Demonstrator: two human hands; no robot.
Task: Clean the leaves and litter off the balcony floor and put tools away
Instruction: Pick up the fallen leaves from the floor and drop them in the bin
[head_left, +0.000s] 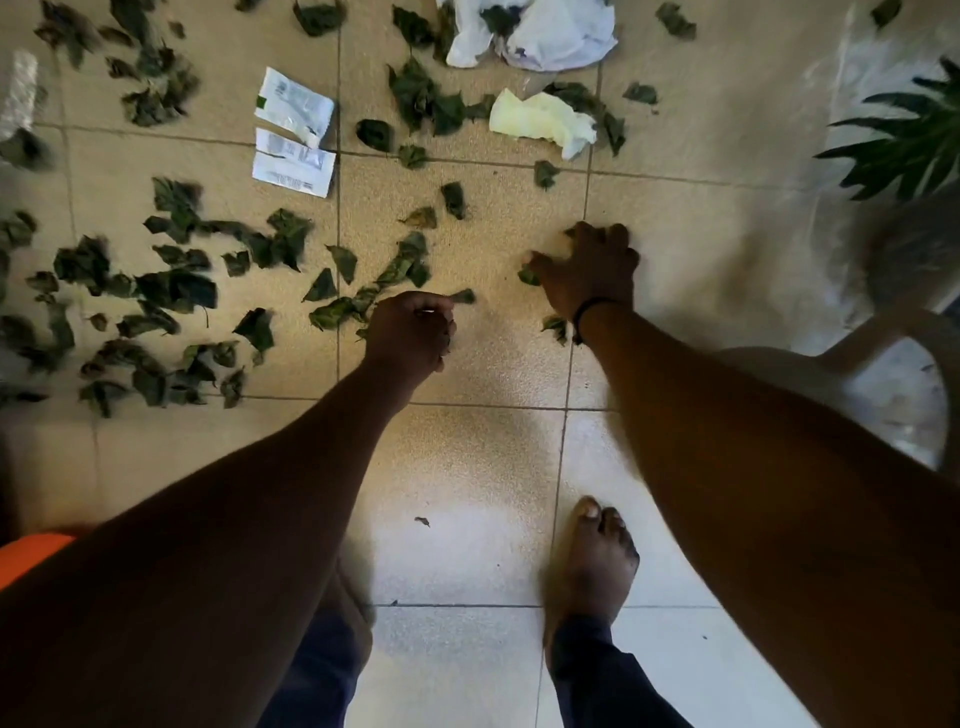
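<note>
On the left of the floor: many dark green leaves (176, 280) lay scattered over the beige tiles (498, 467), some of them blurred.
Packets: two white printed packets (294, 136) lay flat, one just behind the other, among the leaves.
Left hand: my left hand (410, 332) was low over the floor, its fingers curled together into a fist; a few leaf bits showed at its edge, and one small leaf (463, 296) lay just beside the knuckles.
Bag and paper: a white plastic bag (540, 34) lay at the far edge, with a crumpled pale yellow paper (543, 120) near it.
Right hand: my right hand (589, 273) was down on the tile, fingers bent and a little apart, closing over some leaves.
Foot: my bare foot (592, 566) stood on the lighter tile.
Far right: a green plant (904, 140) and a pale chair (883, 338), blurred.
</note>
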